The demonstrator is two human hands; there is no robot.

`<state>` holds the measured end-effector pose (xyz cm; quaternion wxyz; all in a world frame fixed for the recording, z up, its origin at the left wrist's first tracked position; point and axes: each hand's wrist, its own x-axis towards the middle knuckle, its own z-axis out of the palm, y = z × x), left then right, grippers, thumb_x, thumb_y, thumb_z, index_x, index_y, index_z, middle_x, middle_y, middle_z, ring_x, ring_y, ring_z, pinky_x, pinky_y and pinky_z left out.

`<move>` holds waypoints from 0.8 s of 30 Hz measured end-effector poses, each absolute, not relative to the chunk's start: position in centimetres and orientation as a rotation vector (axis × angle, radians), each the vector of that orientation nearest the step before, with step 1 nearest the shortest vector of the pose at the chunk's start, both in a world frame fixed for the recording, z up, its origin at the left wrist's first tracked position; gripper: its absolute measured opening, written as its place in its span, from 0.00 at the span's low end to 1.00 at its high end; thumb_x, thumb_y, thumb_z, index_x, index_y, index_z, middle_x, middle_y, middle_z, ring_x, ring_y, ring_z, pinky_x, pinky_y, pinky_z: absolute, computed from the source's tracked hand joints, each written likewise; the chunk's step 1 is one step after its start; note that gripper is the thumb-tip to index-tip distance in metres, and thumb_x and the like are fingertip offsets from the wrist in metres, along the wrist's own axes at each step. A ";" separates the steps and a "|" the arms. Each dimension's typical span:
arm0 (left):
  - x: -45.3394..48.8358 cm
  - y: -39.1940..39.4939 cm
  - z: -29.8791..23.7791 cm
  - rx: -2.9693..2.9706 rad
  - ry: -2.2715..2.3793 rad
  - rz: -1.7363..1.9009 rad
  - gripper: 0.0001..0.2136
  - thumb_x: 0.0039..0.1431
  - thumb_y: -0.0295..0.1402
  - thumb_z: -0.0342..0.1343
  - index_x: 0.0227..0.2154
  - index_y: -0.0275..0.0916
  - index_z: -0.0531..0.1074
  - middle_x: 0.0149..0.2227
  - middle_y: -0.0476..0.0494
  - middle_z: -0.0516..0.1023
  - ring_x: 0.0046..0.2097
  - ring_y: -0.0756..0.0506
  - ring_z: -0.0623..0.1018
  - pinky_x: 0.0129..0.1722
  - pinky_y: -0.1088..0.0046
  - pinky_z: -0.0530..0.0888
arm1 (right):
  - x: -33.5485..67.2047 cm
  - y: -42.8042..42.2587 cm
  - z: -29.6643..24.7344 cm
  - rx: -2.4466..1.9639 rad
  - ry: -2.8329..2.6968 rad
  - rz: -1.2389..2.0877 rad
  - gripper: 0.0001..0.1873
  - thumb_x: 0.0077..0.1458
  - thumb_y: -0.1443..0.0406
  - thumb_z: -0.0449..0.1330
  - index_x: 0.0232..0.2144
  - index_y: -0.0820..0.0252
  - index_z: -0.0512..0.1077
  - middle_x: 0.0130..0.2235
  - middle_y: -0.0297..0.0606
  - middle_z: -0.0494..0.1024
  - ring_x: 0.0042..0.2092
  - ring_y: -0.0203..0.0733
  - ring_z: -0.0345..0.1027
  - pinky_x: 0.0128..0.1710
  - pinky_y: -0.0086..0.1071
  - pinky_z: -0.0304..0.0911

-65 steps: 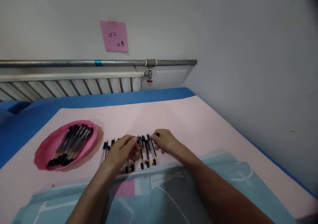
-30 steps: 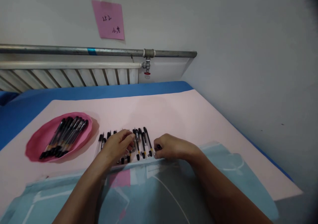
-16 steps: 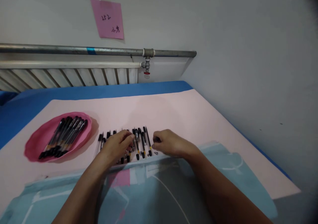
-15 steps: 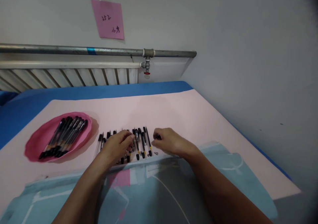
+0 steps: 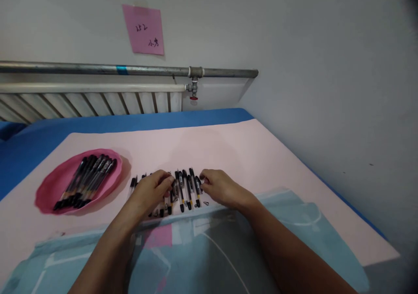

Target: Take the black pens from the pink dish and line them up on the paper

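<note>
A row of several black pens (image 5: 186,189) lies side by side on the pink sheet (image 5: 228,150). My left hand (image 5: 150,192) rests over the left part of the row, fingers curled down onto the pens. At the row's right end my right hand (image 5: 220,188) has its fingertips pinched together by the last pen (image 5: 197,190). A small metal bit (image 5: 206,203) lies on the sheet just below that hand. Whether either hand truly grips a pen is hidden by the fingers.
A pink oval dish (image 5: 48,189) at the left holds several more black pens (image 5: 86,181). A blue cloth (image 5: 146,122) shows beyond the sheet, before a radiator (image 5: 98,102) and pipe (image 5: 130,70). A pink note (image 5: 143,29) hangs on the wall. My light blue garment (image 5: 209,250) covers the near edge.
My right hand has moved left from beside the row to the last pen at its right end. My left hand has stayed on the pens.
</note>
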<state>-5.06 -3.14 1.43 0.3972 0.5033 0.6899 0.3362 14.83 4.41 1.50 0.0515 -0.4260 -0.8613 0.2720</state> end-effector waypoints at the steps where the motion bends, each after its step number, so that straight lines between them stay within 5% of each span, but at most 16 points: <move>1: -5.4 -3.2 1.6 1.269 1.756 0.880 0.12 0.51 0.43 0.48 0.28 0.39 0.70 0.22 0.49 0.72 0.24 0.48 0.72 0.23 0.76 0.65 | 14.7 4.4 1.8 -1.284 -2.624 0.848 0.07 0.48 0.71 0.51 0.28 0.63 0.68 0.30 0.38 0.73 0.31 0.36 0.62 0.28 0.25 0.50; 5: -7.8 -3.3 2.5 1.287 1.949 0.954 0.12 0.53 0.41 0.46 0.30 0.39 0.70 0.23 0.48 0.74 0.24 0.48 0.72 0.23 0.75 0.66 | 14.6 4.7 2.1 -1.311 -2.603 0.815 0.11 0.51 0.71 0.47 0.30 0.64 0.70 0.33 0.43 0.75 0.34 0.40 0.66 0.32 0.27 0.54; 10: -13.1 -4.1 3.6 1.291 2.698 0.816 0.15 0.56 0.37 0.41 0.38 0.37 0.71 0.39 0.36 0.76 0.42 0.39 0.74 0.40 0.66 0.67 | 14.7 5.7 1.0 -1.358 -2.558 0.779 0.15 0.53 0.70 0.46 0.37 0.64 0.71 0.37 0.46 0.76 0.38 0.43 0.68 0.37 0.30 0.58; 13: -15.6 -4.6 3.3 1.166 2.834 0.687 0.16 0.55 0.35 0.42 0.39 0.32 0.71 0.41 0.27 0.75 0.45 0.33 0.73 0.40 0.61 0.66 | 14.8 5.8 0.9 -1.362 -2.592 0.748 0.14 0.52 0.69 0.46 0.35 0.64 0.71 0.35 0.45 0.76 0.36 0.43 0.68 0.34 0.31 0.57; 24: -16.7 -3.7 1.5 1.003 2.976 0.377 0.14 0.49 0.33 0.49 0.37 0.34 0.72 0.42 0.29 0.74 0.43 0.30 0.72 0.38 0.54 0.65 | 15.1 5.7 0.8 -1.212 -2.654 0.680 0.09 0.51 0.69 0.47 0.26 0.62 0.67 0.30 0.42 0.73 0.31 0.40 0.64 0.30 0.30 0.53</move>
